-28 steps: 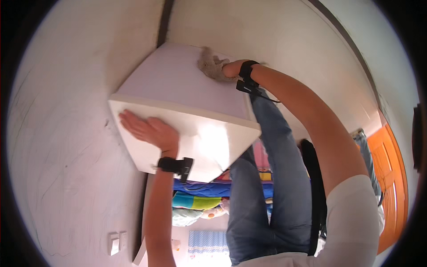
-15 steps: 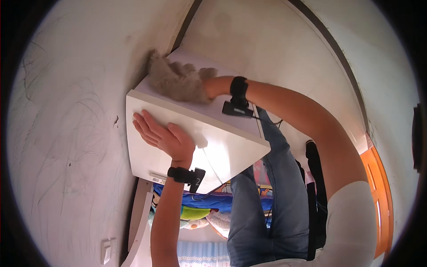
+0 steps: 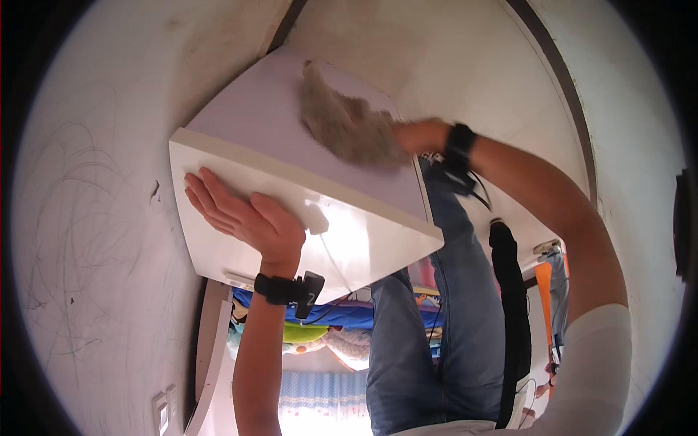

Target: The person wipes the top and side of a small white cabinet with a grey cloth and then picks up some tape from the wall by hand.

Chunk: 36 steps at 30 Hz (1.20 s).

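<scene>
A greyish-brown cloth (image 3: 345, 127), bunched and somewhat blurred, lies over the pale top (image 3: 247, 105) of a white cabinet. My right hand (image 3: 420, 136) grips it, and the fingers are mostly covered by its folds. Against the cabinet's glossy white panel (image 3: 283, 254), my left hand (image 3: 251, 221) rests flat with its fingers stretched out and nothing held. Each wrist wears a black band; a small dark box shows on the left band (image 3: 309, 291).
A scribbled wall (image 3: 94, 218) meets the cabinet on the left, with a light switch (image 3: 161, 413) low down. Blue bedding (image 3: 342, 314) and a light blue curtain (image 3: 327, 392) show below the cabinet. A black strap (image 3: 510, 305) hangs beside my jeans.
My right hand has drawn the cloth to the right across the cabinet top, uncovering its left part. My left hand stays flat on the panel; the whole view has shifted slightly.
</scene>
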### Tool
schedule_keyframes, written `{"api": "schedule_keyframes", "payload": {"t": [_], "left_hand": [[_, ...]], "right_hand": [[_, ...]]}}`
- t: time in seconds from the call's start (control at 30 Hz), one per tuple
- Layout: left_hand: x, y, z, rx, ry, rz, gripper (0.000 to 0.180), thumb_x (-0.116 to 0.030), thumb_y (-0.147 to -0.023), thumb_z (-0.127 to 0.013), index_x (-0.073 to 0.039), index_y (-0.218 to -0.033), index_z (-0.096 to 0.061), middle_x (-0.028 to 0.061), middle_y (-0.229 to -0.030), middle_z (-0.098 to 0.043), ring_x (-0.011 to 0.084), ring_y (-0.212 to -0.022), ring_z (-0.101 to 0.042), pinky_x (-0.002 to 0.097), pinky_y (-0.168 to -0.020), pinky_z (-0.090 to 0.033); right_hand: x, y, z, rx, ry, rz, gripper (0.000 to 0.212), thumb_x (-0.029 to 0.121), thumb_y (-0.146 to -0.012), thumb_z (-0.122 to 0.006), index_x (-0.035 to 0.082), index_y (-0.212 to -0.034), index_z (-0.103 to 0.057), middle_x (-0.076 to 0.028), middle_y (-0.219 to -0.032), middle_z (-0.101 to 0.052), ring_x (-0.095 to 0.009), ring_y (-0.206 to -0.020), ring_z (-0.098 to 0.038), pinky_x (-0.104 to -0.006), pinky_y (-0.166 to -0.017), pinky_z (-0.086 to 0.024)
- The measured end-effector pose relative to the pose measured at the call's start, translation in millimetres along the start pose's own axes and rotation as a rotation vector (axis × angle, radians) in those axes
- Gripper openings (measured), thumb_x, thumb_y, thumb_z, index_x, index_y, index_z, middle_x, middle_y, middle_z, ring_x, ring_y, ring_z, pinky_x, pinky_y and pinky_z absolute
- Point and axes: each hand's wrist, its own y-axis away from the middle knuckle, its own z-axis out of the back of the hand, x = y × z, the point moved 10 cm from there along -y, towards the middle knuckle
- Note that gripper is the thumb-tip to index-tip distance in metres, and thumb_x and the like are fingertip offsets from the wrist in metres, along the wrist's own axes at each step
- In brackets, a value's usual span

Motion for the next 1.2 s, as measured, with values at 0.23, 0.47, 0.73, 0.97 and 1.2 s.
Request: {"api": "schedule_keyframes", "payload": {"t": [0.23,0.47,0.73,0.97,1.2], "left_hand": [[-7,0,-6,0.011,0.012,-0.007,0.067,-0.043,-0.104,-0.029,0.002,-0.153,-0.024,0.0223,-0.160,-0.019,0.0398,-0.148,-0.017,0.0536,-0.119,-0.014],[-18,-4,-22,0.064,0.138,-0.011,0.068,-0.042,-0.102,-0.024,0.001,-0.155,-0.018,0.0234,-0.161,-0.013,0.0403,-0.148,-0.015,0.0549,-0.119,-0.014],[-10,-2,-14,0.031,0.053,0.016,0.068,-0.044,-0.103,-0.028,0.001,-0.153,-0.022,0.0225,-0.161,-0.015,0.0403,-0.149,-0.015,0.0549,-0.119,-0.012],[-11,-3,-4,0.003,-0.013,-0.029,0.065,-0.039,-0.103,-0.029,0.004,-0.152,-0.024,0.0222,-0.160,-0.020,0.0388,-0.148,-0.018,0.0513,-0.119,-0.015],[-14,-5,-6,0.014,0.048,-0.045,0.064,-0.037,-0.104,-0.028,0.003,-0.154,-0.019,0.0215,-0.160,-0.016,0.0368,-0.148,-0.017,0.0490,-0.119,-0.016]], "right_hand": [[40,-35,50,-0.324,-0.082,0.456,0.061,0.037,-0.098,-0.058,0.010,-0.150,-0.039,-0.006,-0.145,-0.051,-0.018,-0.129,-0.048,-0.0331,-0.107,-0.039],[3,-150,190,-0.443,-0.249,0.241,0.062,0.047,-0.100,-0.052,0.007,-0.146,-0.045,-0.005,-0.145,-0.050,-0.014,-0.125,-0.049,-0.0303,-0.104,-0.040],[-39,-33,52,-0.278,0.299,0.077,0.066,0.037,-0.098,-0.057,0.013,-0.153,-0.031,-0.008,-0.146,-0.047,-0.019,-0.132,-0.041,-0.0327,-0.111,-0.030],[-57,35,-52,-0.123,0.213,0.302,0.052,0.017,-0.097,-0.059,0.003,-0.143,-0.040,-0.009,-0.139,-0.049,-0.018,-0.125,-0.047,-0.0300,-0.108,-0.035],[-20,-105,124,-0.252,-0.116,-0.126,0.036,0.027,-0.098,-0.059,0.008,-0.127,-0.059,-0.004,-0.121,-0.063,-0.014,-0.100,-0.059,-0.0322,-0.086,-0.050]]}}
